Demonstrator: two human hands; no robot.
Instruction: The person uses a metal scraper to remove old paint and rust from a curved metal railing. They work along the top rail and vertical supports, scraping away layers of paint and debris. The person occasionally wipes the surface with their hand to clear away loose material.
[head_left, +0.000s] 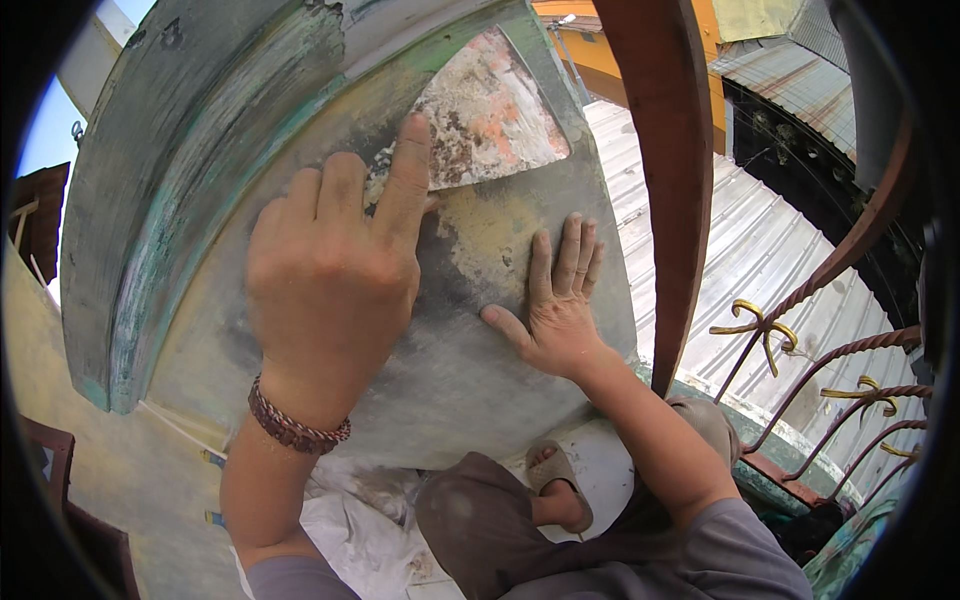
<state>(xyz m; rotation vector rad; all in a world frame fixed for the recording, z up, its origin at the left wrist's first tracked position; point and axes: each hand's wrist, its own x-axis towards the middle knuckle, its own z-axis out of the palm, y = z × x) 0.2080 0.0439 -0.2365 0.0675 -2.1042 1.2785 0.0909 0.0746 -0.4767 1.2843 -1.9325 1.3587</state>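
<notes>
My left hand [335,260], with a braided bracelet at its wrist, is closed round a putty knife [495,125]. Its index finger lies stretched along the edge of the blade, and the handle is hidden in my grip. White, brown and orange smears cover the wide, flaring blade, which rests against or just over a grey-green wall panel [400,400]. Whether the blade's edge touches the surface I cannot tell. To the right, my right hand [560,310] lies flat on the same panel, fingers spread and dusty, holding nothing.
A ridged moulding [200,170] curves along the panel's upper left. A brown metal post [665,180] and twisted railing bars [800,300] stand at the right, with a corrugated metal roof [740,260] beyond. White sheeting [355,535] lies below, near my sandalled foot [560,490].
</notes>
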